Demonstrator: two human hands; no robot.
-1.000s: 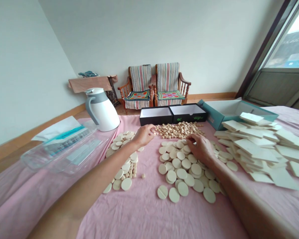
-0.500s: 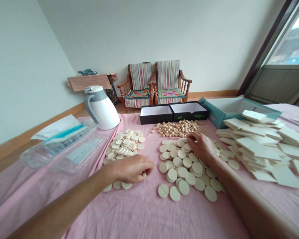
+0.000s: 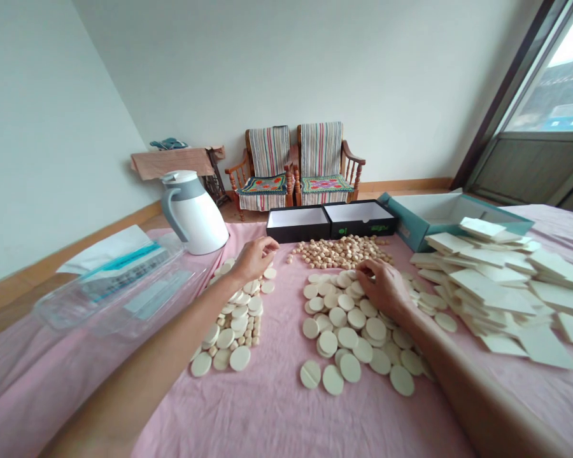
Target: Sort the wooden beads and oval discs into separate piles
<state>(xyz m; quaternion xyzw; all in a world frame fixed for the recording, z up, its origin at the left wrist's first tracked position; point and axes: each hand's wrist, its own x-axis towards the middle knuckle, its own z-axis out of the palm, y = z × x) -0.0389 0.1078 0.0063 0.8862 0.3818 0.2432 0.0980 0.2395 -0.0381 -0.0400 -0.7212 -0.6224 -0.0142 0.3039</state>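
Observation:
My left hand hovers over the far end of the left group of round pale wooden discs. Its thumb and fingers are slightly apart, and nothing shows between them. Small wooden beads lie among the discs of that group. My right hand is at the far side of a larger heap of loose pale discs, its fingers curled down at the discs; what they grip, if anything, is hidden. Just beyond my hands spreads a pile of small wooden beads.
Two black boxes and a teal box stand at the back. Square pale boards are heaped at right. A white jug and clear plastic packaging stand left on the pink cloth. Two chairs are beyond.
My left hand has moved away from me, from the near side of the left disc group to its far end; the small thing in its fingers no longer shows. My right hand has barely moved.

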